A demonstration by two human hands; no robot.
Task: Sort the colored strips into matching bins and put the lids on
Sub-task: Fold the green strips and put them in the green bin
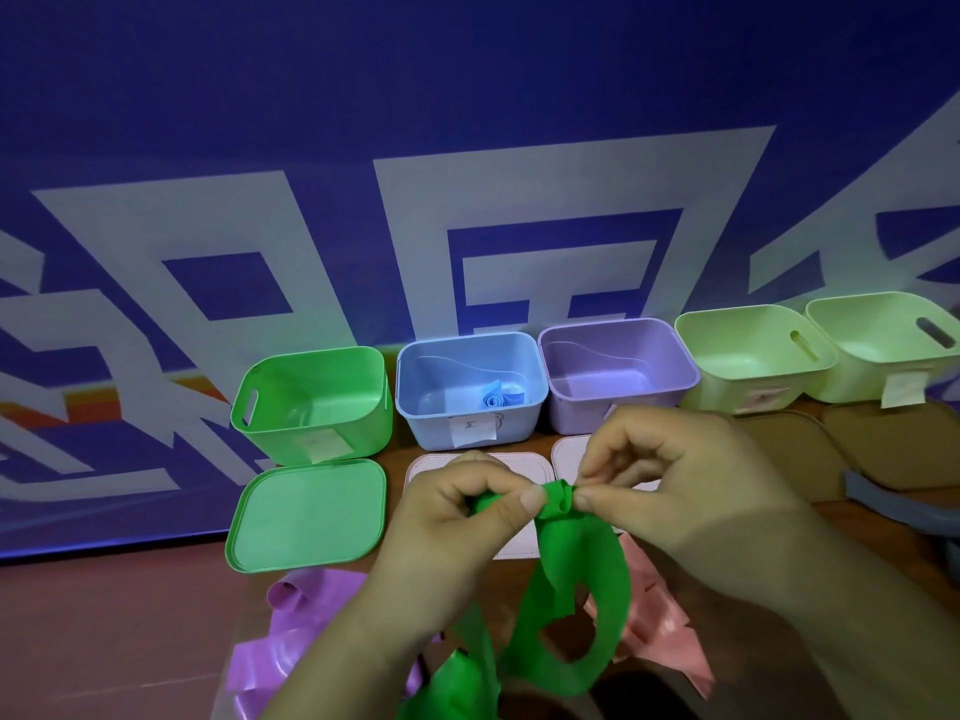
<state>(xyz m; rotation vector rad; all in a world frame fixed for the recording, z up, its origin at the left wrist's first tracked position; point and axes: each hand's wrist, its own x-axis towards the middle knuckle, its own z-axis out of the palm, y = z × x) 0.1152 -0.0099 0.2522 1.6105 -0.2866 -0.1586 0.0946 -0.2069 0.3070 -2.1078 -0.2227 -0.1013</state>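
Tightly pinched one crinkly green strip in left hand and right hand, fingers curled, before five rounded plastic bins

Place: looking like a display stand
Backdrop: blue banner with huge white letters is hanging behind
Surface: wooden table is carrying bins

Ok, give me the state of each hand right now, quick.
Left hand: closed, gripping the green strip.
Right hand: closed, pinching the rolled end of the same green strip.
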